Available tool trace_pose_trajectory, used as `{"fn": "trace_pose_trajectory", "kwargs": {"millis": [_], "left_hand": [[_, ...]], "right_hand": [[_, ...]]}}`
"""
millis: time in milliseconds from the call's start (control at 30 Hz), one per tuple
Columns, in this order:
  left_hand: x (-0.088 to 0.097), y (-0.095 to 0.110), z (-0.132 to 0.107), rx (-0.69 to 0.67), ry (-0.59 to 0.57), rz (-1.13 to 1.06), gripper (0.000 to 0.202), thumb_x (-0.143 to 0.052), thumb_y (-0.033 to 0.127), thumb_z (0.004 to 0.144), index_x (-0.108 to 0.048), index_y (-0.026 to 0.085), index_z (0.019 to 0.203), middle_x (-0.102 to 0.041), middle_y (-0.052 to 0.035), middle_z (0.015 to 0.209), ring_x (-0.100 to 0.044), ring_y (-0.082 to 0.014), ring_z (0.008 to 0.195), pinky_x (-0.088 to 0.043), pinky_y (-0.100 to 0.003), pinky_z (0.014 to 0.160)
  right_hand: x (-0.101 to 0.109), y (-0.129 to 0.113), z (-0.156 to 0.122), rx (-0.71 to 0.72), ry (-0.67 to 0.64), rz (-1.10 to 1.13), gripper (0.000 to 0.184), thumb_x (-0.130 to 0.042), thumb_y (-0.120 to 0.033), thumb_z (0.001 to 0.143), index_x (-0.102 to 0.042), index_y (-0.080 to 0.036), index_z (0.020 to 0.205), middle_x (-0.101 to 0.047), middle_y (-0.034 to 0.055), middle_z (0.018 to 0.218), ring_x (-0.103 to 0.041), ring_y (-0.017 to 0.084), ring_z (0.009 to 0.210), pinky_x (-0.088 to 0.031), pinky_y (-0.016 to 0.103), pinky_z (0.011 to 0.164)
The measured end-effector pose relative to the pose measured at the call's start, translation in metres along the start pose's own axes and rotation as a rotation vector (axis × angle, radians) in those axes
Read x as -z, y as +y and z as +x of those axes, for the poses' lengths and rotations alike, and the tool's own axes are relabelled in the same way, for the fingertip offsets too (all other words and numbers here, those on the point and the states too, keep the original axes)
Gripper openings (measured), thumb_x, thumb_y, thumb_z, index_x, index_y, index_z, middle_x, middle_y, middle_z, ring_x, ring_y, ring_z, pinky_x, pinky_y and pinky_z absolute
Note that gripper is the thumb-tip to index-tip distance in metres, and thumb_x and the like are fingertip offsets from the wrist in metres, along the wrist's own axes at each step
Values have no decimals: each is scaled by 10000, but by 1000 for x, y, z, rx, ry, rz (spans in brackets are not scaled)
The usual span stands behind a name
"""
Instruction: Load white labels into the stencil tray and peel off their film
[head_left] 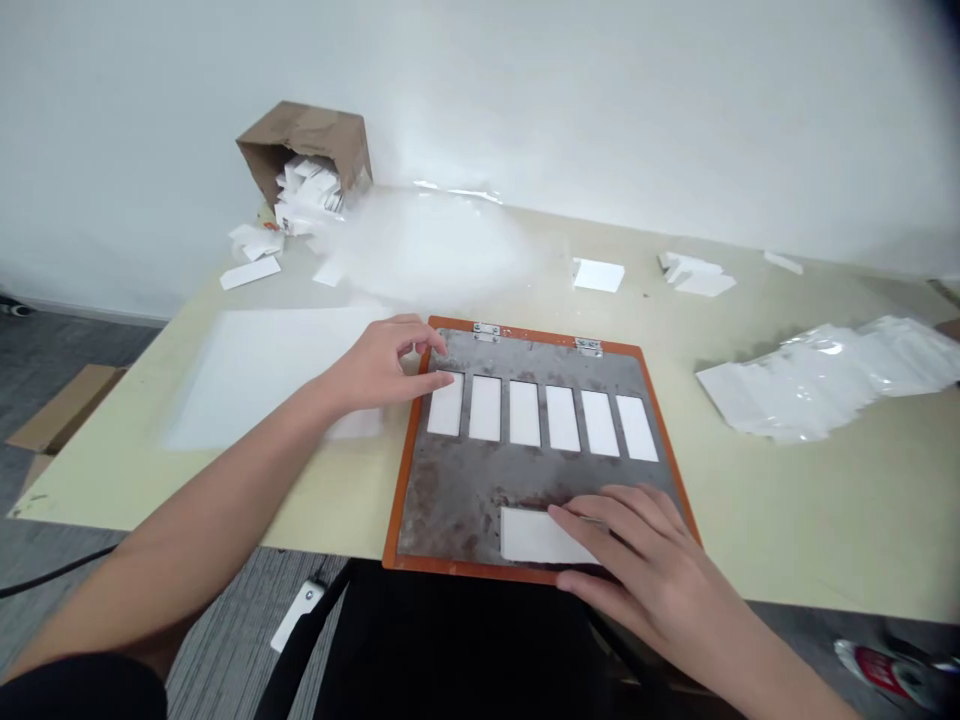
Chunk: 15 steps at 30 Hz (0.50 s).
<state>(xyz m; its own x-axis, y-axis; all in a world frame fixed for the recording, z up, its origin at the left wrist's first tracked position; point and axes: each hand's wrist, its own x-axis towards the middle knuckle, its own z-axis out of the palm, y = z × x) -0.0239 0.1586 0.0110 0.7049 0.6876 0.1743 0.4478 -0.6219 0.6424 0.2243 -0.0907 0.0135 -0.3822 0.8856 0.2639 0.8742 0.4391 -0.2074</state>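
Note:
A flat metal plate (pixel 457 490) with an orange border and two hinges lies on the table before me. A row of several rectangular slots crosses it, each showing a white card (pixel 486 408). At its upper left corner is my left hand (pixel 390 365), fingers apart and bent, thumb tip on the top of the leftmost slot. A small pile of white cards (pixel 536 537) lies crosswise on the plate's front part. Over its right end my right hand (pixel 645 555) closes, fingers on top and thumb at the plate's front edge; the covered end is hidden.
White sheets (pixel 277 370) cover the table's left part. Behind them stands a cardboard box (pixel 315 125) on its side, spilling white cards. Loose cards (pixel 598 275) lie at the back. A row of clear-wrapped white packets (pixel 810 380) stretches along the right.

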Motion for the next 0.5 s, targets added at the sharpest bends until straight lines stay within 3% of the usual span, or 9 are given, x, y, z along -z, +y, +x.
{"fn": "trace_pose_trajectory", "kwargs": {"millis": [267, 500], "left_hand": [[1, 0, 1, 25, 112, -39, 281, -658, 489, 794, -693, 224, 877, -604, -13, 805, -483, -150, 698, -404, -285, 668], [2, -3, 1, 20, 175, -40, 321, -613, 516, 828, -697, 212, 889, -594, -16, 786, -486, -152, 688, -399, -283, 645]], "right_hand": [[-16, -7, -8, 72, 57, -408, 236, -531, -246, 978, -679, -161, 1141, -738, 110, 1053, -616, 253, 879, -397, 475, 872], [-14, -6, -2, 120, -23, -505, 260, -459, -259, 999, -674, -135, 1074, -713, 130, 1062, -581, 265, 869, -373, 476, 845]]}}
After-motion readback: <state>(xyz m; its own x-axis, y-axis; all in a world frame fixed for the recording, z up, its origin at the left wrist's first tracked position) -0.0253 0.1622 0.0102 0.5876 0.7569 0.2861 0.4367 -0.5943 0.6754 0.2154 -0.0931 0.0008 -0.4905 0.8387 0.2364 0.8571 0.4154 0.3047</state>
